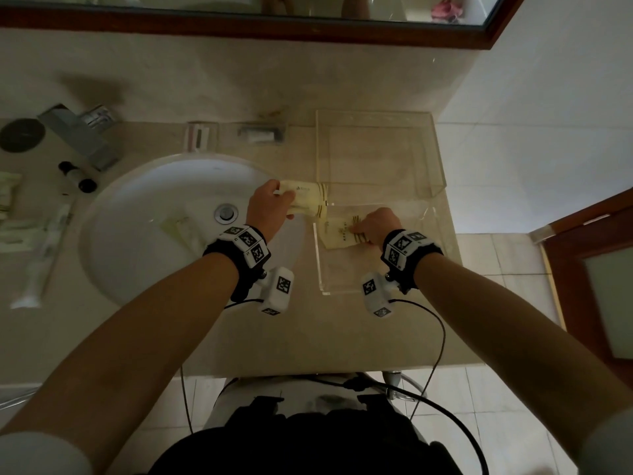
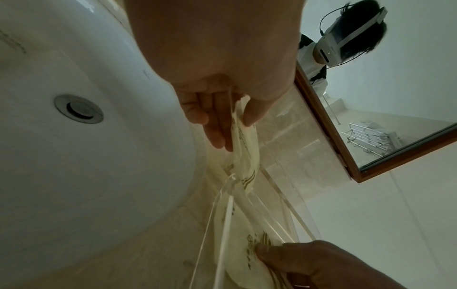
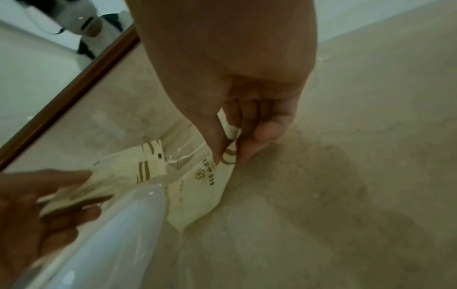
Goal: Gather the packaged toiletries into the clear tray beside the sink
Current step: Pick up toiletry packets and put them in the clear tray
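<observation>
My left hand [image 1: 284, 204] grips a few cream packets with brown stripes [image 1: 310, 200] over the sink's right rim, their ends reaching the near clear tray's [image 1: 319, 269] back left corner. In the left wrist view the fingers [image 2: 217, 125] and thumb pinch these packets [image 2: 245, 148]. My right hand [image 1: 356, 229] pinches the striped end of another cream packet [image 1: 337, 236], which lies low inside that tray. The right wrist view shows this packet [image 3: 197, 187] between thumb and fingertips [image 3: 247, 154], with the left hand's packets [image 3: 118, 176] close beside it.
A second, larger clear tray [image 1: 428, 156] stands behind the near one. One more packet [image 1: 178, 228] lies in the white sink [image 1: 137, 207]. Left of the sink are packets [image 1: 10, 200], a long wrapped item [image 1: 44, 255], small bottles [image 1: 73, 176] and the faucet [image 1: 78, 135].
</observation>
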Tool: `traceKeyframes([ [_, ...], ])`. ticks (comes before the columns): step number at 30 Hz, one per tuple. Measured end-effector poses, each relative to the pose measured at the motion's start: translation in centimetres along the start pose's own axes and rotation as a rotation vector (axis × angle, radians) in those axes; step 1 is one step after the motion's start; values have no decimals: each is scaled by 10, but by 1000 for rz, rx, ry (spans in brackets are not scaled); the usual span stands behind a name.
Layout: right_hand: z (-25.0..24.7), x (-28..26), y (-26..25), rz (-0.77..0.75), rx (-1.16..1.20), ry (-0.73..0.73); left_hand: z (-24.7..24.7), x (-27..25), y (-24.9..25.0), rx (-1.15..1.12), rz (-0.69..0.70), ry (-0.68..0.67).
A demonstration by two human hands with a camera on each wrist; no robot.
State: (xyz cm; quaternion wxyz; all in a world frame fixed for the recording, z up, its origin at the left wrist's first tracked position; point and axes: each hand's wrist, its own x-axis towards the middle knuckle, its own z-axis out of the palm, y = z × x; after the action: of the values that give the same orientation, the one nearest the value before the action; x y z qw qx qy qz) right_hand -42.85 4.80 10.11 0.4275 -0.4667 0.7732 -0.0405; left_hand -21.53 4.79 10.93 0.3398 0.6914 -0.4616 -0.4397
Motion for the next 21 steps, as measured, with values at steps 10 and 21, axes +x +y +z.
traceKeyframes([
  [10,-9,-20,4,-85,-336,191,7,-6,3,-25,20,-8],
  [21,1,-21,11,-432,-430,-28,9,-13,2,-44,40,7],
])
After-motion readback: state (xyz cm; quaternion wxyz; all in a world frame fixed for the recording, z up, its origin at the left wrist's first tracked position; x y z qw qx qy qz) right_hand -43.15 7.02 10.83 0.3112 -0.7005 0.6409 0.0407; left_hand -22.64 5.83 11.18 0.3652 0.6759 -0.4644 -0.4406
